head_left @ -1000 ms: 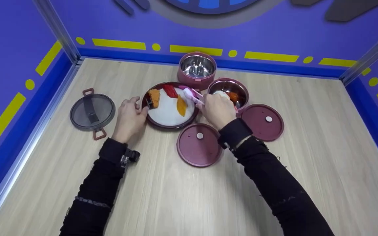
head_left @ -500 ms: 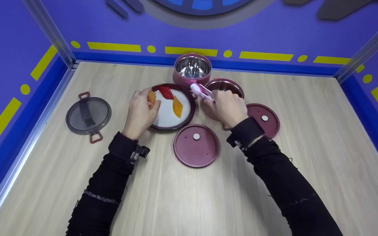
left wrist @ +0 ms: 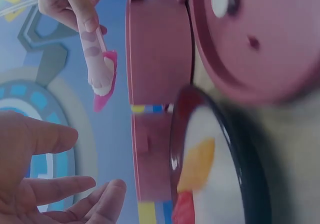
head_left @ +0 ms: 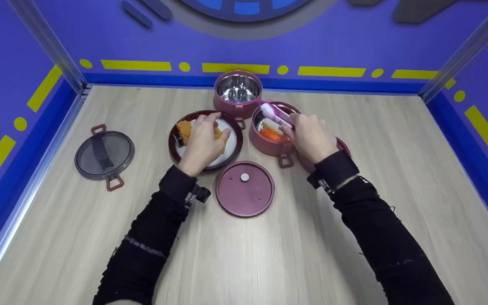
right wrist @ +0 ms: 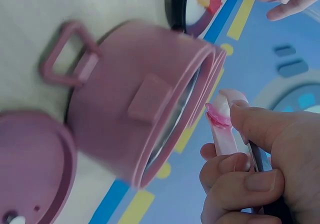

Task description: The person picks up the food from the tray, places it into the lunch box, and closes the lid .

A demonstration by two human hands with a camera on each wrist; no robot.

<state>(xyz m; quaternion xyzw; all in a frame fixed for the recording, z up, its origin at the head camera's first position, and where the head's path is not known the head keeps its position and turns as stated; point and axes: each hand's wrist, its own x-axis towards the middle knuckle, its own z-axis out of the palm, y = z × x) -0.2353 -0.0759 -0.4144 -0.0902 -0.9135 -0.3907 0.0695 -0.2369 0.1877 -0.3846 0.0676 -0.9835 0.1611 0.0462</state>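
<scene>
My left hand point(head_left: 205, 144) hovers over the dark-rimmed plate point(head_left: 237, 144), fingers spread and nothing between them in the left wrist view. On the plate's left side lies an orange-brown crumbly food piece point(head_left: 183, 130); a yellow piece point(left wrist: 197, 165) and a red piece point(left wrist: 183, 207) show in the left wrist view. My right hand point(head_left: 313, 136) grips pink-and-white tongs point(head_left: 275, 113) with a paw-shaped white tip. Their tips are above the pink pot point(head_left: 269, 146), which holds white and orange food point(head_left: 272, 132). Between the tips I see no food.
A second pink pot point(head_left: 236, 89) with a bare steel inside stands behind, near the blue wall. One maroon lid point(head_left: 245, 190) lies in front and another lid point(head_left: 342, 148) sits partly under my right wrist. A grey lid with handles point(head_left: 104, 154) lies at left.
My left hand has gone from the plate's left edge, where it was around the orange-brown piece, to over its middle. The tongs have shifted right, from the plate's edge to over the pot.
</scene>
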